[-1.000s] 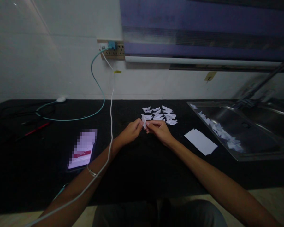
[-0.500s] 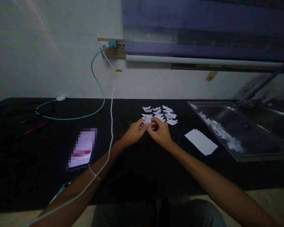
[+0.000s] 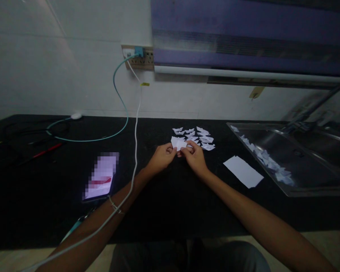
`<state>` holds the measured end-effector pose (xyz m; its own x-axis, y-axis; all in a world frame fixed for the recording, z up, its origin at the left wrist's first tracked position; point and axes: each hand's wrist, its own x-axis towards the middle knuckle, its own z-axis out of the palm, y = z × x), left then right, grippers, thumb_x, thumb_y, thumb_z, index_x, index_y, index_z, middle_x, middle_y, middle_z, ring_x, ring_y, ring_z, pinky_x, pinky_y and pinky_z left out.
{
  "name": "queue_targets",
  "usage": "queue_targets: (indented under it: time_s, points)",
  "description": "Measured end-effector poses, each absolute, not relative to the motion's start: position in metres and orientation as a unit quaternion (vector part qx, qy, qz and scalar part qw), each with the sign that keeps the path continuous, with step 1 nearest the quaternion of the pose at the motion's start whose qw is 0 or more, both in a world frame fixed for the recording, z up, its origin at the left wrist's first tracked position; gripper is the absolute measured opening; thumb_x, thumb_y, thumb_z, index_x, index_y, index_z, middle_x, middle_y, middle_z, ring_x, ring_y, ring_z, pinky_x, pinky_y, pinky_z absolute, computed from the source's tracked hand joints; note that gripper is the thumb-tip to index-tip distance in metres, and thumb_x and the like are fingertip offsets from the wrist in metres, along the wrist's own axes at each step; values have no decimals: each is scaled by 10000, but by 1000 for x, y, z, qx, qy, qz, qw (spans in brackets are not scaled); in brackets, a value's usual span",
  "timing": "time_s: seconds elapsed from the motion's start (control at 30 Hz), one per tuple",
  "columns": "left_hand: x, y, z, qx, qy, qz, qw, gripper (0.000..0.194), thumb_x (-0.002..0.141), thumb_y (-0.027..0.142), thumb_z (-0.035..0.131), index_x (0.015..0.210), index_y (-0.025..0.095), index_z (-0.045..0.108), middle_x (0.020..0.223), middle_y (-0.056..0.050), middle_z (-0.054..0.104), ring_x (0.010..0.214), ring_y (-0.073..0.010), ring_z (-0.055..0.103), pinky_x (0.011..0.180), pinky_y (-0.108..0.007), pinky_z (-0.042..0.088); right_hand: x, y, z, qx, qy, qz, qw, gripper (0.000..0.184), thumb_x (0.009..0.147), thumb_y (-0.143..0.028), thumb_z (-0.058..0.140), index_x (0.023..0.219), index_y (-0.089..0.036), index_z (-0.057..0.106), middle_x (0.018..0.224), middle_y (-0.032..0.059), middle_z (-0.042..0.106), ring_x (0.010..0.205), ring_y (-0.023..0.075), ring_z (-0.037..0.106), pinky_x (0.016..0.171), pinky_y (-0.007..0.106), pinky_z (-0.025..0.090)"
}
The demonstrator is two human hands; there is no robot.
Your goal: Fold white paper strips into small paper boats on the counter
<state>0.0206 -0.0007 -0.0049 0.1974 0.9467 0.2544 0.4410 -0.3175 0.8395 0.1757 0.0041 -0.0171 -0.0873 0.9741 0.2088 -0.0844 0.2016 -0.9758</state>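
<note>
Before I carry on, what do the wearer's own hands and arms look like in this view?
The left hand and right hand are ungloved, and no sleeves show on the forearms. A thin, pale bracelet circles the left wrist; the right wrist has none. A white cable crosses the left forearm. Any rings or small markings are too dim to tell.

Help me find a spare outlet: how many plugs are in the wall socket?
2: a white plug at the left of the socket, a teal plug just right of it. The purple panel may hide more.
</note>
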Motion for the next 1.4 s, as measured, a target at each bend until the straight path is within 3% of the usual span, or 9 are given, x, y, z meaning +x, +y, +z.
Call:
queue_targets:
  time_s: [0.07,0.27,0.57,0.67,0.73,0.83,0.97,1.1,1.4]
  points:
    - [20,-2,-4,708,480,402,329,291,888,371,527,705,149,575,622,3,577,556,-115,510,516,-218,361,175,5,-16,-409,-536,494,550,192,739,-343,669,826,-231,539,615,-35,622,590,157,628,634,292,513]
    - [20,-1,-4,715,447,389,372,502,975,467,364,660,149,591,501,6,524,473,-110,501,502,-216,386,179,7,-14,-430,-533,494,535,258,757,-406,691,727,-212,523,633,2,650,573,144,602,604,282,482]
    - [18,2,-6,711,473,406,326,470,952,485,410,643,160,550,568,2,536,514,-113,478,493,-225,348,178,-1,-6,-395,-593,453,536,231,815,-426,642,752,-229,540,698,10,658,653,162,598,666,306,487]
    - [18,-1,-1,718,464,421,302,404,943,395,435,638,154,545,585,3,537,535,-110,471,510,-224,343,178,-1,-7,-407,-593,433,543,202,816,-414,648,835,-223,587,736,17,656,656,165,595,630,298,487]
    - [19,-1,-1,721,463,420,298,399,941,386,433,636,155,547,559,12,516,517,-107,457,498,-224,327,179,-2,-7,-430,-606,371,557,237,822,-385,652,995,-224,628,875,46,675,718,177,609,624,298,496]
    - [17,-1,-5,724,461,414,304,420,946,412,426,640,156,557,539,18,505,497,-105,454,488,-222,319,181,-3,-7,-429,-684,233,543,303,883,-306,581,1174,-246,637,1142,88,653,985,230,618,789,362,529]
    - [16,1,-8,723,454,415,314,452,953,444,418,644,153,572,540,12,529,495,-104,470,493,-221,334,183,-5,-7,-400,-762,99,499,357,926,-184,481,1248,-243,625,1281,99,603,1231,249,523,1050,470,423]
    - [17,2,-7,720,461,413,313,461,963,434,397,642,152,570,533,11,520,493,-106,468,493,-225,330,183,-8,-7,-406,-794,52,450,450,921,-135,465,1338,-275,558,1397,87,528,1299,269,463,1084,527,386]
    - [18,3,-12,750,459,413,237,419,963,393,407,675,142,579,596,7,538,538,-105,446,515,-230,304,180,-10,-7,-407,-798,38,443,473,923,-153,469,1394,-201,495,1379,135,522,1306,266,451,1107,501,384]
